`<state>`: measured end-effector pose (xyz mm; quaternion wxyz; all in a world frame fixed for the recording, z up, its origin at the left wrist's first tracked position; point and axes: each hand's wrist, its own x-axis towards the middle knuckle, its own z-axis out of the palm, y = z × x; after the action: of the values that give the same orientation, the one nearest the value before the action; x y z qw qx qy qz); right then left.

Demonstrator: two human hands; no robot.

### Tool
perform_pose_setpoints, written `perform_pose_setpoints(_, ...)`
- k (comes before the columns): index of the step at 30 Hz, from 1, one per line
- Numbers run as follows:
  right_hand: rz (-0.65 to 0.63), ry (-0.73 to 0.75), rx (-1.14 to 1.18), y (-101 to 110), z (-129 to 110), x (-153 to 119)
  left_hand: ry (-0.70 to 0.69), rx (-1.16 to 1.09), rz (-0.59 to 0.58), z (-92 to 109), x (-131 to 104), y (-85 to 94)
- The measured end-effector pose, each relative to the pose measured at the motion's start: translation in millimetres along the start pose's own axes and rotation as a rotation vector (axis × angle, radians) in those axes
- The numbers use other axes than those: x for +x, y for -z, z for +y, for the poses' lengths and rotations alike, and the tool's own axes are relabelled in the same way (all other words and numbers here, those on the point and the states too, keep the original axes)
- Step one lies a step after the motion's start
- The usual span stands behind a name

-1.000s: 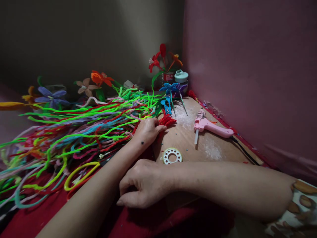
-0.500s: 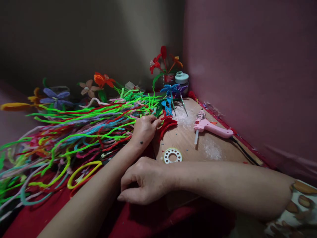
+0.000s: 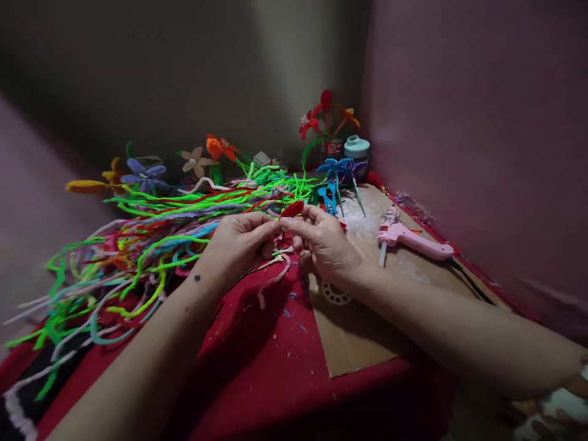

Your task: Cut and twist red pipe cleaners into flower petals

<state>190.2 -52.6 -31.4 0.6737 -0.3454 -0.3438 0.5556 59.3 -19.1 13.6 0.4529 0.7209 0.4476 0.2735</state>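
A red fuzzy petal (image 3: 293,209) rises between my two hands, which meet at the fingertips above the red cloth. My left hand (image 3: 236,245) pinches at the petal's lower left end, thumb and forefinger together. On the other side my right hand (image 3: 327,240) has its thumb and fingers closed around the petal's base. Just behind my right hand, a bit of another red piece (image 3: 343,226) shows on the board. The white ring with holes (image 3: 337,293) is partly covered by my right wrist.
Many coloured pipe cleaners (image 3: 184,208) are heaped at the left. A pink glue gun (image 3: 413,241) lies on the brown board (image 3: 358,343) at the right. Fuzzy flowers (image 3: 144,174), blue flowers (image 3: 334,166) and a lidded jar (image 3: 356,147) stand behind.
My right hand has moved up and right to meet my left hand, and now grips the red petal. The petal is raised off the board. The yellow-handled scissors are out of sight. The view has shifted left.
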Motion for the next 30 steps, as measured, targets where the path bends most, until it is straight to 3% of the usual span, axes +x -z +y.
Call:
perform_pose_setpoints(4,-0.019,0.049,-0.073,2,1,2,0.009,0.032,-0.059,-8,-5,-1.2)
perform_pose_setpoints(12,0.041,0.178,-0.28,3,4,1,0.135,-0.126,-0.027,-5,-11,-11.3)
perform_pose_setpoints(15,0.07,0.13,-0.242,2,5,1,0.089,-0.095,-0.015,-2,-6,-7.8)
perform_pose_setpoints(18,0.061,0.085,-0.26,-1,8,-9,0.01,-0.036,0.076,3,6,-7.1)
perform_pose_setpoints(20,-0.073,0.204,-0.452,-4,10,-22,-0.038,0.023,0.073,4,16,-12.1)
perform_pose_setpoints(24,-0.61,0.533,-0.754,-7,18,-42,-0.181,0.384,0.059,-2,39,-34.1)
perform_pose_setpoints(26,-0.678,0.584,-0.815,-7,22,-44,-0.216,0.472,0.095,-9,50,-46.8)
perform_pose_setpoints(30,-0.572,0.642,-0.841,-4,28,-37,-0.24,0.57,0.087,-19,65,-63.6)
